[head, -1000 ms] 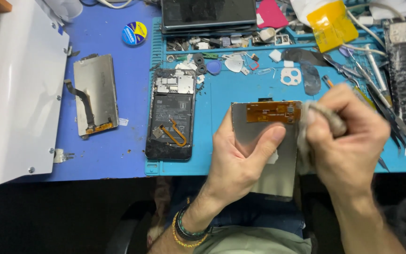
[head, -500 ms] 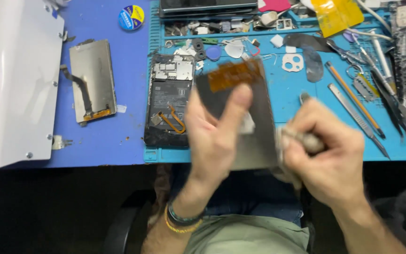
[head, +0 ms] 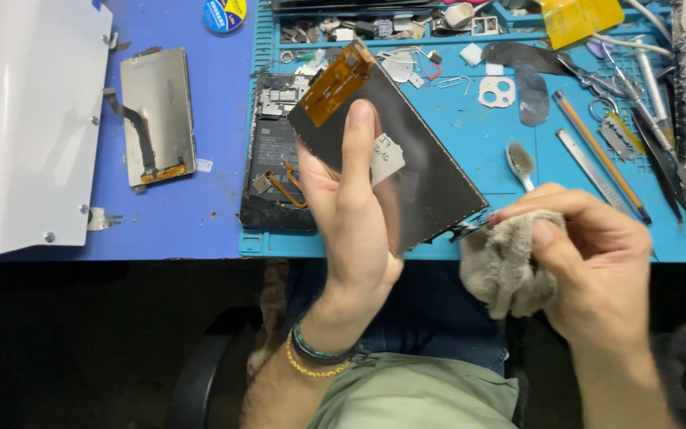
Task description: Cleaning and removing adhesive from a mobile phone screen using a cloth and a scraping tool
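Head view, only 1 view. My left hand (head: 355, 218) is clamped on the dark phone display panel (head: 406, 171), thumb and forefinger across its face, held up off the blue work mat (head: 470, 151). Panel's long axis runs diagonal: orange flex end (head: 335, 75) up-left, far corner down-right. My right hand (head: 589, 254) is closed tight round a bunched grey cloth (head: 506, 266). Cloth sits just beside the panel's lower-right corner, touching or nearly so, I cannot tell which. So panel lies left and up from the right hand; right hand is the nearer one to that free corner. Opened phone body (head: 275, 171) lies flat on mat behind left hand. Spare screen (head: 156, 115) well apart, left.
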